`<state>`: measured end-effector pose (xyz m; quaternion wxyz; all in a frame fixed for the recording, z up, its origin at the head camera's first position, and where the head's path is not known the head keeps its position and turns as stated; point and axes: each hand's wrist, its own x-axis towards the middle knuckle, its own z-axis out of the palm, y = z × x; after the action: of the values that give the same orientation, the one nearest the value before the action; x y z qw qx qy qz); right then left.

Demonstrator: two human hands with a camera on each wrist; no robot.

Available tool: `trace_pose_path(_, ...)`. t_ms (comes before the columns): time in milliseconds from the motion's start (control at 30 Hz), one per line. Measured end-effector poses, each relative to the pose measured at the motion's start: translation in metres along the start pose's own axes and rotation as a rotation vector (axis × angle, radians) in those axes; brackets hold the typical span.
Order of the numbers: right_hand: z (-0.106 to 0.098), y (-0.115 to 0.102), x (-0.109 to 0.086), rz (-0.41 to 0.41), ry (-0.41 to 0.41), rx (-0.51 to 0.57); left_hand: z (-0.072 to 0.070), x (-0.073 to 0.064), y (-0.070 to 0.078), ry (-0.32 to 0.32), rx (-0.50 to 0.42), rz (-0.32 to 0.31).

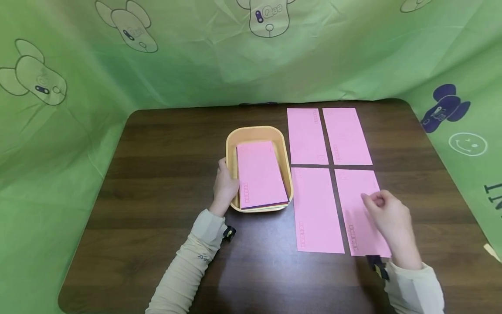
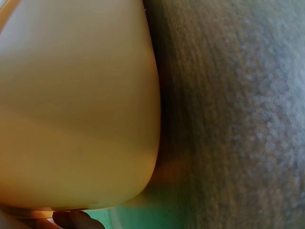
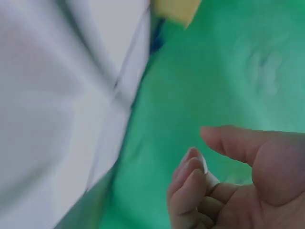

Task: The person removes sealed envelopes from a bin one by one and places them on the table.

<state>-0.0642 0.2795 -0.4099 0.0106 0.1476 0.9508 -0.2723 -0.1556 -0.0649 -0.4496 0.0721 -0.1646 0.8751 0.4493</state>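
Observation:
My left hand grips the left side of a yellow plastic tray. Inside it lies a stack of paper envelopes topped by a pink envelope, with dark and pale edges showing underneath. The tray's outer wall fills much of the left wrist view. Over the near-right pink envelope hovers my right hand, fingers loosely bent. Its thumb and fingertips stand apart in the right wrist view, with no envelope between them.
Other pink envelopes lie flat in a two-by-two layout right of the tray: far left, far right and near left. The brown wooden table meets a green printed cloth behind and at the sides.

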Motion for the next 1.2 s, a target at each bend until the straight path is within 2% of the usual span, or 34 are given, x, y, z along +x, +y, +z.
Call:
trace_pose_path(133,0.017,-0.047,-0.002,-0.170,0.020,0.075,0.000,0.000,-0.001,0.006,0.005,-0.001)
trace_pose_path(233,0.030,-0.078,-0.002,-0.243,-0.041,0.118,0.001,0.000,-0.001,0.013,0.020,0.005)
trace_pose_path(333,0.044,-0.103,-0.002,-0.287,-0.112,0.112,0.000,0.000,-0.001,0.016,0.024,0.006)
trace_pose_path(467,0.064,-0.126,-0.005,-0.359,-0.133,0.036,0.000,0.000,-0.001,0.017,0.012,0.007)
trace_pose_path(567,0.078,-0.134,-0.008,-0.399,-0.090,-0.057,0.000,0.000,-0.001,0.012,0.004,0.011)
trace_pose_path(767,0.094,-0.135,-0.012,-0.382,-0.024,-0.150,0.000,-0.001,0.000,0.008,-0.010,0.013)
trace_pose_path(967,0.093,-0.136,-0.013,-0.370,-0.022,-0.160,0.000,-0.001,0.000,0.005,-0.014,0.022)
trace_pose_path(1200,0.090,-0.136,-0.011,-0.327,-0.056,-0.079,0.000,0.000,-0.001,0.007,-0.002,0.022)
